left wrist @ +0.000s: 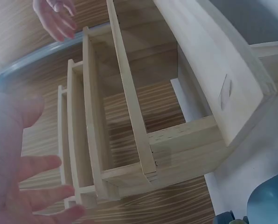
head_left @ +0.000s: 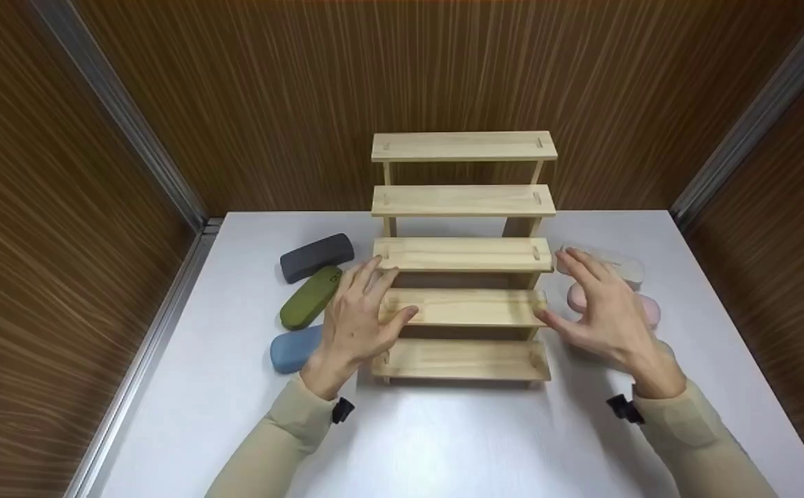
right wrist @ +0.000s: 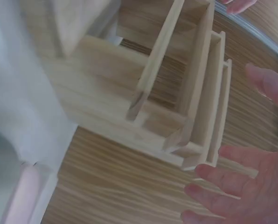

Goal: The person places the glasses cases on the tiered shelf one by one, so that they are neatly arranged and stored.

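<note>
A light wooden stand with several stepped shelves (head_left: pixel 464 254) stands on the white table. My left hand (head_left: pixel 360 321) is spread in front of its left side, thumb toward the lower shelves. On the other side my right hand (head_left: pixel 606 318) has its fingers apart, the thumb overlapping the shelf end in the head view. Both wrist views show the left fingers (left wrist: pixel 48 191) and right fingers (right wrist: pixel 223 179) loosely extended beside the stand, holding nothing.
Left of the stand lie a dark grey case (head_left: pixel 317 258), a green case (head_left: pixel 310 299) and a blue case (head_left: pixel 293 349). At right are a whitish case (head_left: pixel 627 268) and a pink case (head_left: pixel 650 310), partly covered by my hand. Wood-grain panels (head_left: pixel 305 104) enclose the table (head_left: pixel 443 443).
</note>
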Tool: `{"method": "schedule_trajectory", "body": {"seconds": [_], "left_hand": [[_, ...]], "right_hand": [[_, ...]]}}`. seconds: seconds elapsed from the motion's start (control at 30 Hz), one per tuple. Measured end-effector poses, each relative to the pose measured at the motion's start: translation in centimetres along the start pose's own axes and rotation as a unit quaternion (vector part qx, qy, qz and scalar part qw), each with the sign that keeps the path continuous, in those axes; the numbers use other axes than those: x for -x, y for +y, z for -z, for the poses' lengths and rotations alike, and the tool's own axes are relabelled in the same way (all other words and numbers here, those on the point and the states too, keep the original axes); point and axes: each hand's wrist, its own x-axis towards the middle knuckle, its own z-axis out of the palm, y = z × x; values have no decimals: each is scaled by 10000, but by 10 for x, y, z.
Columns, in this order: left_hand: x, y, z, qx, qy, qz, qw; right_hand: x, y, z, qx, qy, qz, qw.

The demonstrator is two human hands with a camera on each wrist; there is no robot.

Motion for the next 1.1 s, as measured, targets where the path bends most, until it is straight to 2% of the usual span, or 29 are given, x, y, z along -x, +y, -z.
{"method": "schedule_trajectory", "body": {"seconds": [0.13, 0.4, 0.67, 0.87, 1.1], "left_hand": [[5, -2, 2, 358, 46, 32, 9993], [16, -10, 4, 1163, -12, 468, 9921], [27, -16, 2, 2145, -156, 1096, 9704], [36, -23, -3, 2620, -110, 1358, 9554], [48, -30, -8, 2931, -201, 1910, 9366]], "right_hand": [[8, 11, 6, -72, -43, -68, 9999], [23, 31, 10, 130, -185, -161, 9996], [39, 55, 7, 171, -459, -253, 9985], [49, 74, 8, 215, -557, -163, 9981], [62, 90, 9, 225, -670, -222, 9973]]}}
